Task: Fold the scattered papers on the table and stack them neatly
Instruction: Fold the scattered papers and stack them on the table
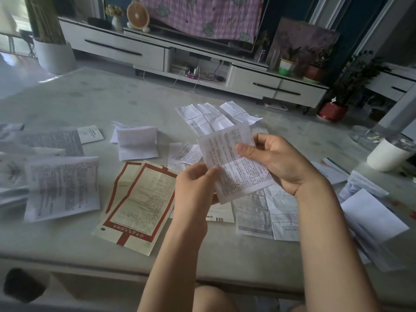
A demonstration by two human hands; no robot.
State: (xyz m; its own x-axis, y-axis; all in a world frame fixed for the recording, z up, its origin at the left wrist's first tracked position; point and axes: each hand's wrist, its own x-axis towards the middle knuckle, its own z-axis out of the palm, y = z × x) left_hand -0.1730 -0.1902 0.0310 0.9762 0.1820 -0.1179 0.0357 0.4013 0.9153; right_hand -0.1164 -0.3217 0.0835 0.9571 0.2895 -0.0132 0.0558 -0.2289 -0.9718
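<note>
Holding a printed sheet up over the table, both hands pinch it: left hand at the lower edge, right hand on the right side. Print's too blurry to read, and the sheet hides some of the scattered papers underneath.

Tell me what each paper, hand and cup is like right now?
Printed sheet: held up off the table, opened, creased across the middle.
Left hand: pinches the sheet's lower left edge.
Right hand: grips the sheet's right side, thumb in front.
Red-bordered paper: lying flat, unfolded.
Blank white paper: folded, flaps lifting.
White cup: upright.
</note>
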